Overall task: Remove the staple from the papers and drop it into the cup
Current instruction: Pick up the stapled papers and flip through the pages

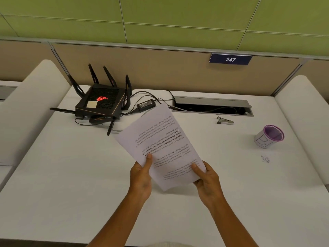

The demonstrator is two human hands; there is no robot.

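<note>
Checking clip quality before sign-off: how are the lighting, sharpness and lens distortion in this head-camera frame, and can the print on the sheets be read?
Head view: even, soft light, faint shadows, no glare on the white desk; wide-angle bending curves the desk edges and side dividers; the papers, held in the left hand and right hand, show upside-down print too soft to read; the staple cannot be made out; the cup looks sharp enough.

Single view, head-worn, wide-angle. Camera sits above the near edge of the white desk [74, 184], facing forward and steeply down. Landmark: black router [101, 102], which lies up and left of frame centre, far across the desk from the camera. Beyond the router the beige partition [160, 68] and green wall panels [178, 15] fill the top of frame. Nearer than the router, both forearms enter from the bottom edge, close to the lens. Straight lines bow toward the frame edges.
</note>
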